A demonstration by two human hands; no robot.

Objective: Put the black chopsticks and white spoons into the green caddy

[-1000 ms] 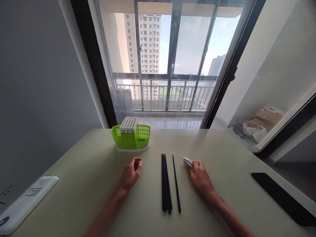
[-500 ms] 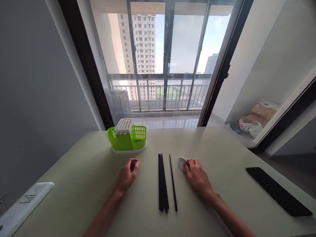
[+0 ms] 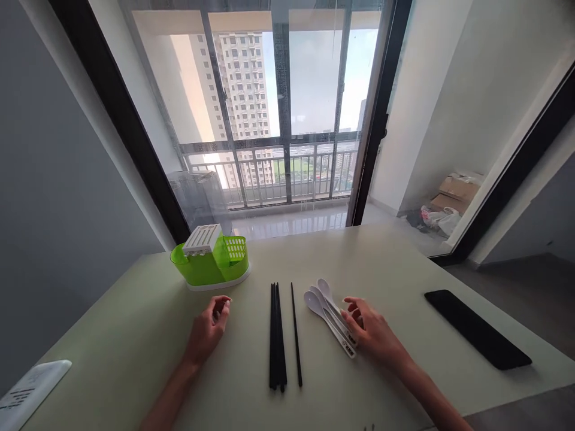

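Observation:
White spoons (image 3: pixel 334 326), with three bowls showing, lie fanned out and overlapping on the table. My right hand (image 3: pixel 371 326) is beside their handles, fingers apart and gripping nothing; its thumb side covers or touches the handle of the rightmost spoon. To the left of the spoons lies a single black chopstick (image 3: pixel 296 335), and beside it a tight bundle of several black chopsticks (image 3: pixel 277 341). Near the green cutlery holder (image 3: pixel 206 269), my left hand (image 3: pixel 210 329) rests with curled fingers, thumb tip close to the fingertips, and nothing visible in it.
The pale table (image 3: pixel 314 251) runs up toward a glass sliding door. A black flat strip (image 3: pixel 476 329) lies at the right side. At the left edge is a white elongated object with printed marks (image 3: pixel 33 383). Cardboard boxes (image 3: pixel 456 191) and bags stand on the floor beyond.
My right hand has let go of the stacked spoons and moved back to the right; they now lie spread. My view has turned slightly rightward. The left hand stays curled.

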